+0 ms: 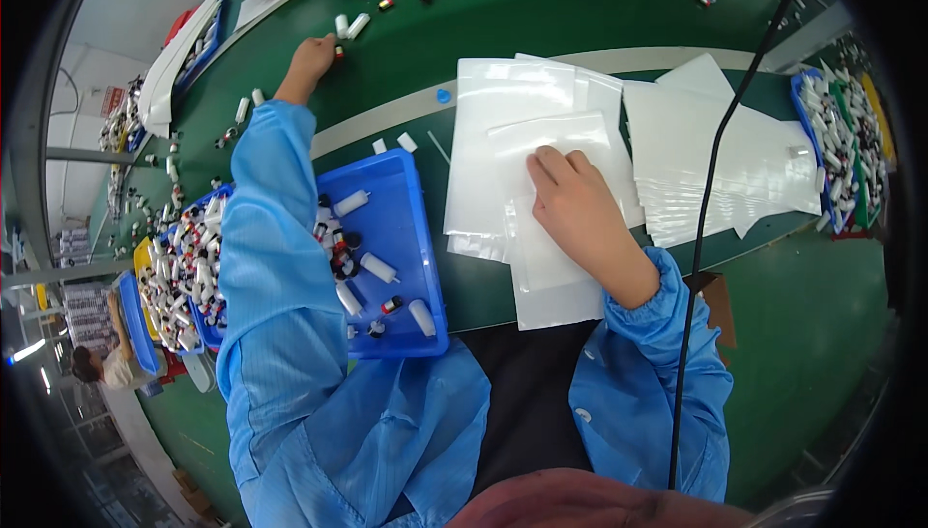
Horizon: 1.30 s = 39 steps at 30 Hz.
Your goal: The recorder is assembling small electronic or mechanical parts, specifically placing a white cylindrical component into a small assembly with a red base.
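Left hand (311, 64): fingers bunched beside a small red-and-black cylinder (339, 53), far left; we cannot tell its grip.
Right hand (583, 207): bent fingers on glossy white sheets (548, 272), right of centre; grip unclear to us.
Blue tray (404, 219): smooth plastic, near left, holding white cylinders (378, 267).

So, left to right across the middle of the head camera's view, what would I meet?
Heaped white bottles, blue tray, glossy white sheets under the right hand, fanned white sheets, bottle-filled blue bin.

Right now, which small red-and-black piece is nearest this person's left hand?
The red-and-black piece right beside the left hand; others on the green table lie farther off.
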{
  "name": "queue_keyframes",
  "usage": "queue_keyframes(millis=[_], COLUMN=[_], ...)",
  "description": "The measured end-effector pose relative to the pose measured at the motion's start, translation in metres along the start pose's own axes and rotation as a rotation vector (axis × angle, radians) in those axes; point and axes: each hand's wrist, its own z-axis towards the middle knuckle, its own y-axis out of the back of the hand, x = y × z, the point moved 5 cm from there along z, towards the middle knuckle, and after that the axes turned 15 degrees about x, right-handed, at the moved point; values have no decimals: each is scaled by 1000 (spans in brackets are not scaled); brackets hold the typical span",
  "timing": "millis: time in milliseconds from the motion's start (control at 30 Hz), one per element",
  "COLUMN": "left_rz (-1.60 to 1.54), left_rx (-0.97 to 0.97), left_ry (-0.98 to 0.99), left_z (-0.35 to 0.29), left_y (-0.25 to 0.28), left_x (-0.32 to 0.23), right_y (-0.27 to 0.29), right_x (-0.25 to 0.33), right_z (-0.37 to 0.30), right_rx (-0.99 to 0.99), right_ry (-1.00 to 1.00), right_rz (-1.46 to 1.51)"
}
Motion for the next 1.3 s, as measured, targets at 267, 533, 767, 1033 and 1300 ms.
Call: queue_keyframes(millis=[267,533,767,1033,1300], left_rz=[184,-319,-1323,-1625,-1163], left_rx=[-84,-2,307,772,877], left_ry=[207,-21,-499,-382,-337], left_z=[-23,-44,-168,-219,-223], left_y=[-18,7,-19,-105,-128], left_x=[-43,-49,-196,-249,-242], right_y=[2,5,17,12,16], right_x=[1,11,5,-58,-25], right_z=[-1,-1,-6,-1,-8], right_rx=[-4,0,-72,9,82], right_ry=[-36,19,54,-167,-72], right_rz=[63,29,222,976,316])
